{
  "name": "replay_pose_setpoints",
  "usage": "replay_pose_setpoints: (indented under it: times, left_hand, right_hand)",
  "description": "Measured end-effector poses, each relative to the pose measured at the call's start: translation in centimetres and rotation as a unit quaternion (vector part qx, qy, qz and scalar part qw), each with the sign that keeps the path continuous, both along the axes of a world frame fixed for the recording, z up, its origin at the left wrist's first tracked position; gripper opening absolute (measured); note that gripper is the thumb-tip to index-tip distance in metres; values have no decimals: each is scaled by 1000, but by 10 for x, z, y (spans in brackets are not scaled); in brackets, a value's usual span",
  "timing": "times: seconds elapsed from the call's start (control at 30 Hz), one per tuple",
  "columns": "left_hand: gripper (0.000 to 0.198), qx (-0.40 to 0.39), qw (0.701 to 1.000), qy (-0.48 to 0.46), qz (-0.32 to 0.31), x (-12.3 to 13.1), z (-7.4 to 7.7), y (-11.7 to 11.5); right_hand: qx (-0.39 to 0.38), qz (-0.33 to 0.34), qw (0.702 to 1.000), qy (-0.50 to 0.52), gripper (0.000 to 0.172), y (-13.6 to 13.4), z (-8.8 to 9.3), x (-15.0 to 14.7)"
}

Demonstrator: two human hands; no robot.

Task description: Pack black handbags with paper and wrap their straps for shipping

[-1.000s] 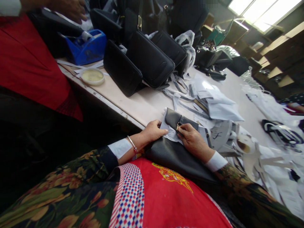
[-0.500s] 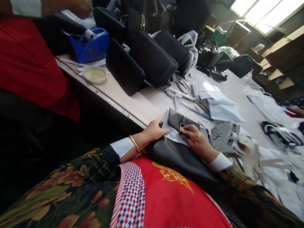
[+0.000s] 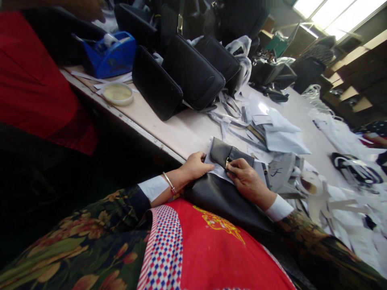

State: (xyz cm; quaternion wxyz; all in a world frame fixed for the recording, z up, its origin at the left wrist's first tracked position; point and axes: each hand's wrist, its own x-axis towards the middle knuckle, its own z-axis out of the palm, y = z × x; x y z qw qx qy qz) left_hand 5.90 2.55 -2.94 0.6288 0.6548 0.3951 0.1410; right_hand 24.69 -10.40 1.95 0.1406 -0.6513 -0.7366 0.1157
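A black leather handbag leans between my lap and the table edge, its flap lying toward the table. White tissue paper shows between the flap and the bag's body. My left hand is closed on the bag's left edge, with the thumb over the paper. The fingers of my right hand pinch the gold-coloured clasp on the flap strap. What lies under my right palm is hidden.
Several black bags stand on the table. A blue tape dispenser and a round shallow dish are at the left, near another person's red apron. White papers and a tape roll lie to the right.
My view has shifted slightly. Both hands keep their hold on the bag and clasp. The other person's hand at the upper left has moved up and left.
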Motion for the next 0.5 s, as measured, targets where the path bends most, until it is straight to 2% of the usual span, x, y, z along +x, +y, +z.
replay_pose_setpoints:
  times: [0.3, 0.4, 0.5]
  left_hand:
    - [30, 3, 1000, -3, -2, 2, -2, 1]
    - [31, -3, 1000, 2, -5, 2, -1, 2]
    - [31, -40, 999, -2, -4, 2, 3, 5]
  right_hand:
    - [-21, -3, 998, -59, 29, 1, -2, 4]
    - [-15, 2, 999, -45, 32, -1, -3, 8]
    - [-18, -2, 1000, -9, 38, -7, 5, 16]
